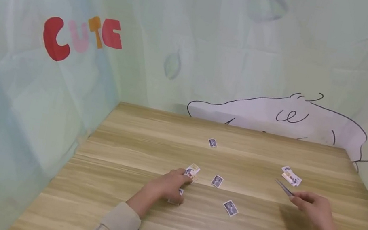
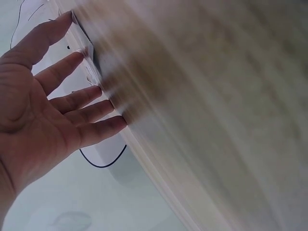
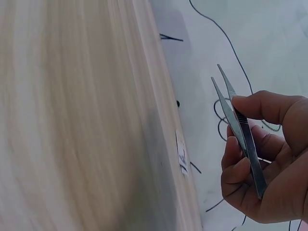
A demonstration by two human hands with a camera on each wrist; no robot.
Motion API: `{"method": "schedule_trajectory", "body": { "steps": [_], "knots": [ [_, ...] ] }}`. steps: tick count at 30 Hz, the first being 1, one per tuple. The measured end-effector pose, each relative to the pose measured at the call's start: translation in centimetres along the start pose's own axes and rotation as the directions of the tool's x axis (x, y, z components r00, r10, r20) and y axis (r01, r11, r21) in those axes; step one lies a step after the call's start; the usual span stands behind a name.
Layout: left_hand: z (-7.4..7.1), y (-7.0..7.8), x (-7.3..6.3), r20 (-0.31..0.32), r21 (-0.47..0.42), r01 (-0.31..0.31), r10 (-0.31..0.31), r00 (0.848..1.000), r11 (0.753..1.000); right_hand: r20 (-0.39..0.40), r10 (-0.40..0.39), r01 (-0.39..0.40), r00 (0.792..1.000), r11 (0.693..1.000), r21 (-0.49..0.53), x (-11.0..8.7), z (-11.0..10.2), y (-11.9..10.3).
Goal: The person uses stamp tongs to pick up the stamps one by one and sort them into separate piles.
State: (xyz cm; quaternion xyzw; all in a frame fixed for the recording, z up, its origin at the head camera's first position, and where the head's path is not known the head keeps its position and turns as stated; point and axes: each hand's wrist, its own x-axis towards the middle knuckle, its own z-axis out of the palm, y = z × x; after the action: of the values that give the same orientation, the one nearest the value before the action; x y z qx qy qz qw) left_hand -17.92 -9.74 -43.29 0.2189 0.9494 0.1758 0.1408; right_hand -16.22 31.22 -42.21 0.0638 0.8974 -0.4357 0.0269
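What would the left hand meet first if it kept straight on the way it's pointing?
Most likely the cards immediately ahead of the left hand; it may be touching them, though depth there is hard to judge.

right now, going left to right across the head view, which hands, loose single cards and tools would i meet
Left hand → far card → middle card → near card → tweezers → right hand.
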Motion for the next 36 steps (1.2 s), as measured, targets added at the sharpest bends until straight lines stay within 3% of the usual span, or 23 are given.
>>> {"method": "schedule_trajectory", "body": {
  "steps": [17, 26, 36],
  "knots": [
    [0.2, 0.1, -0.3, 0.000, 0.005, -0.004, 0.004, 1.000, 1.000, 0.052, -0.188, 0.184, 0.981, 0.980, 0.077, 0.1, 4.5, -3.1],
    [0.1, 0.0, -0.2, -0.006, 0.034, -0.012, 0.013, 1.000, 0.999, 0.090, -0.230, 0.217, 0.969, 0.967, 0.137, 0.1, 6.8, -4.4],
    [0.0, 0.0, -0.3, 0.006, 0.018, -0.032, 0.032, 0.999, 0.999, 0.133, -0.254, 0.239, 0.958, 0.964, 0.117, 0.6, 8.6, -5.5]
  ]
}}
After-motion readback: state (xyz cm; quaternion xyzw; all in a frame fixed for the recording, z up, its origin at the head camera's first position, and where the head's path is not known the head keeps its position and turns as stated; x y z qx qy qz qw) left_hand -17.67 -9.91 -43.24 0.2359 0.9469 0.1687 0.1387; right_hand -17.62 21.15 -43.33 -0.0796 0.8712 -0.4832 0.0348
